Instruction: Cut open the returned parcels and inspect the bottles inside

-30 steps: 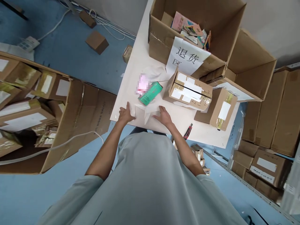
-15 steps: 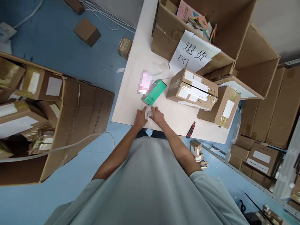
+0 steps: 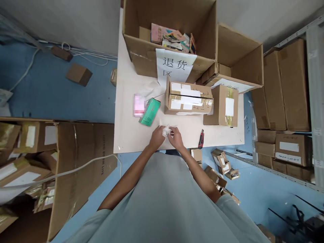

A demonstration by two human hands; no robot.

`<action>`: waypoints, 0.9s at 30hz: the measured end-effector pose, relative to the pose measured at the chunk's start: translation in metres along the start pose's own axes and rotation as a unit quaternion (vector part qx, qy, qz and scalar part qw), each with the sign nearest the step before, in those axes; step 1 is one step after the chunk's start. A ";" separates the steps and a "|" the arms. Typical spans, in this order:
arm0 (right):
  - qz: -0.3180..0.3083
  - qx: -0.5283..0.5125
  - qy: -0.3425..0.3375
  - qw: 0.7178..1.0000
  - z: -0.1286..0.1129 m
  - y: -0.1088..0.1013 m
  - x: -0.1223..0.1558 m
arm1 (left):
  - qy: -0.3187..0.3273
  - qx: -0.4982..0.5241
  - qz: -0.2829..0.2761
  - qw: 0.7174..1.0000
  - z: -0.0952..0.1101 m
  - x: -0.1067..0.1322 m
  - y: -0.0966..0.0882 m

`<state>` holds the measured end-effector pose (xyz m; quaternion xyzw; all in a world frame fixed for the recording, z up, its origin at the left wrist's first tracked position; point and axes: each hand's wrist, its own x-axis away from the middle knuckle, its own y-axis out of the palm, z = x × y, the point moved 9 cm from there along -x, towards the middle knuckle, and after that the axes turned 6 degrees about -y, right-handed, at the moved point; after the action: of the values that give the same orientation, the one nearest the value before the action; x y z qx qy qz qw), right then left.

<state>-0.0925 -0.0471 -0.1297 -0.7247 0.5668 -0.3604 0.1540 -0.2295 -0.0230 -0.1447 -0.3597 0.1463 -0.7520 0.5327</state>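
My left hand (image 3: 157, 137) and my right hand (image 3: 175, 138) are close together over the near edge of the white table (image 3: 131, 133). Both are closed on a small crumpled piece of white paper or film (image 3: 166, 129) held between them. Just beyond and to the left, a green box (image 3: 150, 111) lies flat on the table beside a pink item (image 3: 138, 105). A taped cardboard parcel (image 3: 188, 99) with white labels lies straight ahead of my hands.
A second parcel (image 3: 225, 106) stands to the right and a red utility knife (image 3: 200, 138) lies at the table edge. A big open carton (image 3: 172, 33) with a paper sign (image 3: 174, 67) holds books. Cartons crowd the floor at left (image 3: 81, 152) and shelves at right (image 3: 286, 87).
My hands came together from lying spread flat on the white sheet and gathered it into a small wad. The camera view swung, so the table now appears straighter.
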 end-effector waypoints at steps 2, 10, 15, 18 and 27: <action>0.083 -0.077 -0.045 0.993 -0.011 -0.049 0.005 | 0.063 0.030 0.033 0.997 0.050 -0.010 -0.019; 0.232 -0.107 -0.155 0.954 -0.057 -0.214 -0.044 | 0.197 0.083 0.090 0.973 0.219 -0.079 -0.078; 0.227 -0.158 -0.149 0.949 -0.042 -0.248 -0.076 | 0.202 0.140 0.019 0.969 0.245 -0.124 -0.064; 0.241 -0.137 -0.121 0.953 -0.024 -0.258 -0.081 | 0.173 0.157 0.003 0.972 0.241 -0.137 -0.049; 0.277 -0.151 -0.130 0.940 0.029 -0.290 -0.102 | 0.154 0.078 0.096 0.980 0.232 -0.139 -0.059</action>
<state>0.1238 0.1322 -0.0022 -0.5944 0.7679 -0.1160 0.2088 -0.0850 0.1638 -0.0006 -0.1814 0.2014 -0.7531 0.5995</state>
